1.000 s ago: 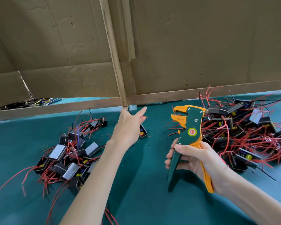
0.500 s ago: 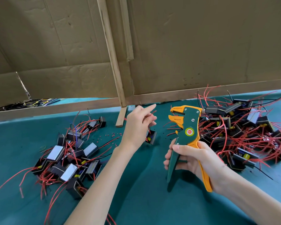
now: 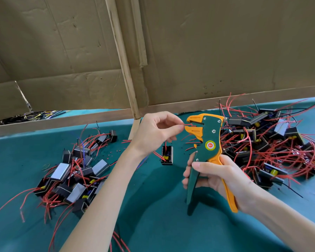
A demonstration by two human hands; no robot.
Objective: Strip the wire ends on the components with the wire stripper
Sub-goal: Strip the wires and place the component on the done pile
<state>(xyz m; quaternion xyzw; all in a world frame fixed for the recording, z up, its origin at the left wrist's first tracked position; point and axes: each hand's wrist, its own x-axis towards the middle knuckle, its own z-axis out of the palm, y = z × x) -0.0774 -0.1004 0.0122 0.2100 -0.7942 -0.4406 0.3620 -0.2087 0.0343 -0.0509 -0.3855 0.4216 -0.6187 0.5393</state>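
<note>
As left hand pinches a red wire, right hand grips the DK-marked wire stripper.

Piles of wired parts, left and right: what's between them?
Head view: one lone component, the left hand pinching a red wire at the wire stripper, which the right hand grips.

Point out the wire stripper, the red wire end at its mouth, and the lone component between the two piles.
wire stripper [image 3: 213, 122]: head view, green body.
red wire end [image 3: 187, 125]: head view, just outside the stripper's mouth.
lone component [image 3: 169, 155]: head view, its black case.
</note>
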